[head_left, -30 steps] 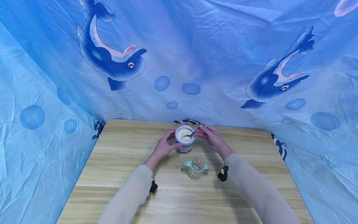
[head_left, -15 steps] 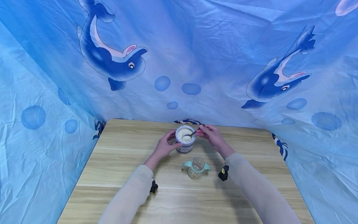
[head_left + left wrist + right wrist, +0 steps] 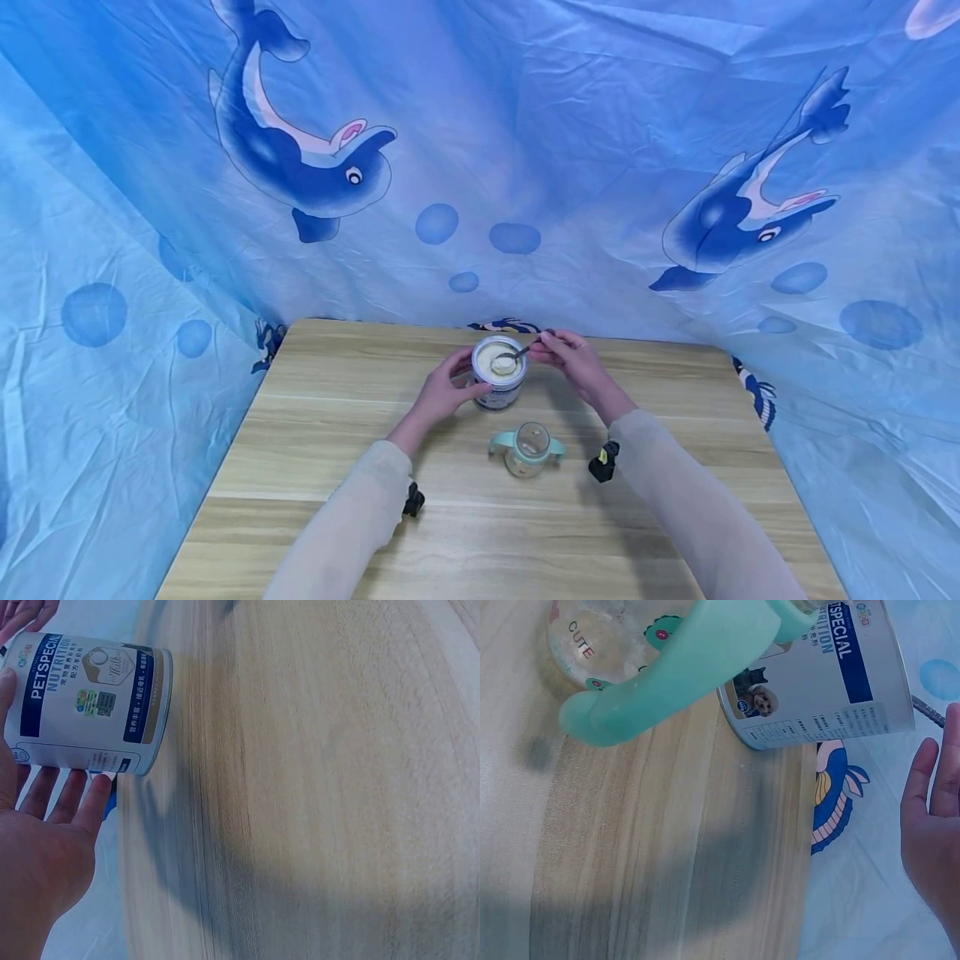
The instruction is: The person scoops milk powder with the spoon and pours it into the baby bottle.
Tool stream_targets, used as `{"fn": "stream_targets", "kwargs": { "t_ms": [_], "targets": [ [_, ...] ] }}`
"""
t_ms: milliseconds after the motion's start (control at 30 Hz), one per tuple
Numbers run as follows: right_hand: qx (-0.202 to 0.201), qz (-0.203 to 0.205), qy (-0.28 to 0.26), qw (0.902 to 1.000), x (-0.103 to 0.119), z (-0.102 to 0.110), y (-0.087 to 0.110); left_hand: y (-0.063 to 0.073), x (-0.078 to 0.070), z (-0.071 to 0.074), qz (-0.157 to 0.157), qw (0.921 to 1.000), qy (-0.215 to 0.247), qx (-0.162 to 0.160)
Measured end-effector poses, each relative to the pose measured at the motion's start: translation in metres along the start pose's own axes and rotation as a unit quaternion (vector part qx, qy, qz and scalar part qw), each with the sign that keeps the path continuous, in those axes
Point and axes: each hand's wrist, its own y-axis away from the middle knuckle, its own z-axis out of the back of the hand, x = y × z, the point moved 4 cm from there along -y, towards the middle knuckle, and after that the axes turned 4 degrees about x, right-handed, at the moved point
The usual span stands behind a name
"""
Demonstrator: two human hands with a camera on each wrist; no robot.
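A white-and-navy can of pale milk powder stands without its lid near the table's far edge. My left hand holds it from the left, thumb in front and fingers round the back; the left wrist view shows the fingers along the can's printed side. In my right hand, a dark metal spoon is pinched by its handle. Its bowl carries a white heap of powder over the can's mouth. The right wrist view shows only a bit of the spoon handle beside the right fingers.
Just in front of the can is a clear baby bottle with two mint-green handles, between both forearms. Behind the wooden table hangs a blue dolphin-print cloth, which also runs down both sides.
The spoon has come up out of the powder with a heap in its bowl. My right hand has shifted slightly up and right; the left hand and can stay put.
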Motion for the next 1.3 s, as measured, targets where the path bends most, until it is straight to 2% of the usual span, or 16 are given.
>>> {"fn": "stream_targets", "kwargs": {
  "t_ms": [367, 700, 833, 1133, 1300],
  "targets": [
    [-0.011, 0.017, 0.011, 0.9997, 0.006, 0.001, -0.002, 0.000, 0.000, 0.000, -0.007, 0.9999, 0.008, 0.001],
    [-0.041, 0.015, -0.029, 0.9986, 0.000, 0.004, -0.001, 0.000, 0.001, -0.001, -0.006, 0.9998, 0.017, 0.004],
    [-0.041, 0.016, -0.046, 0.9980, -0.001, 0.004, 0.000, 0.001, 0.000, -0.001, -0.003, 0.9999, 0.014, 0.000],
    [-0.004, 0.061, 0.019, 0.9980, 0.013, 0.001, 0.004, 0.000, -0.001, -0.002, -0.003, 1.0000, 0.009, -0.001],
    [-0.006, 0.059, 0.013, 0.9982, 0.010, 0.001, 0.003, 0.000, -0.001, 0.000, -0.004, 1.0000, 0.008, -0.002]
  ]
}}
